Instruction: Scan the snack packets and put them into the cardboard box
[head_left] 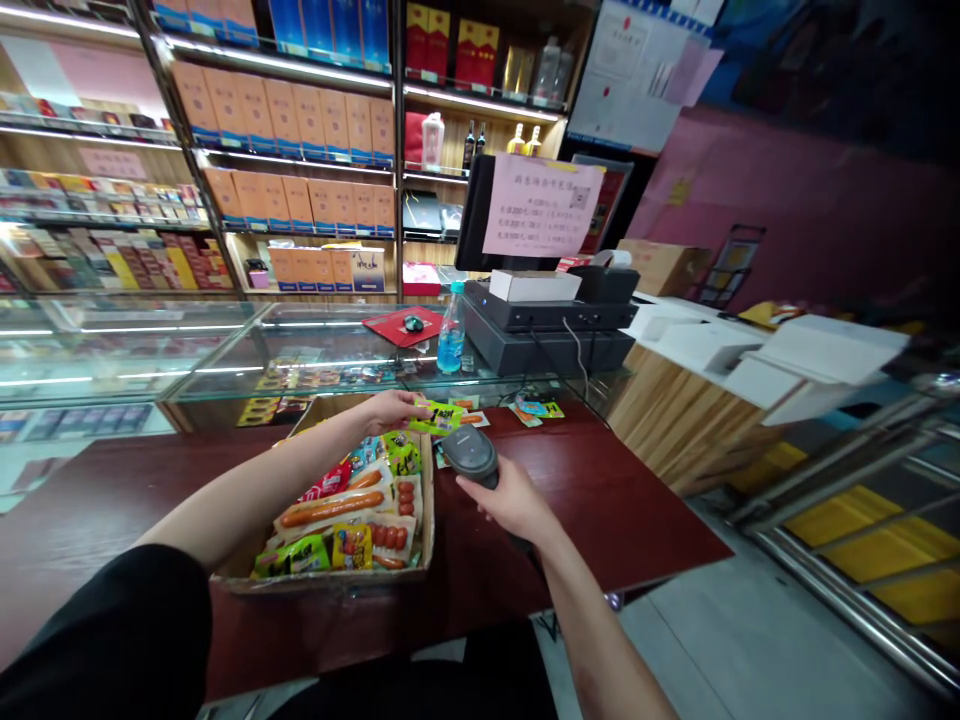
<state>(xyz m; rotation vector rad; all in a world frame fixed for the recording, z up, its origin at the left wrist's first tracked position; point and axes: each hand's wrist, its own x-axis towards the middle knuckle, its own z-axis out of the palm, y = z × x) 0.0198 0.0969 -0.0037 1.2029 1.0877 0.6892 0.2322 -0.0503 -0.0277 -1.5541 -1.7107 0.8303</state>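
My left hand [388, 412] pinches a small green snack packet [437, 416] over the far right edge of an open cardboard box [427, 500]. Wrapped in my right hand [514, 500] is a dark handheld barcode scanner [471, 455], its head close to the packet and turned towards it. The box holds several packaged snacks, among them a long sausage [330, 508], a yellow packet [352, 547] and a red packet [328, 484]. Beyond the scanner, a few loose snack packets [536, 410] lie on the dark red table [570, 500].
Behind the table stands a glass display counter [315, 340] bearing a blue drink bottle [451, 335], a mouse [413, 323] on a red mat [382, 325], and a cash register [547, 330] with a screen. Shelves of boxes rise behind. A metal rail [855, 590] is at right.
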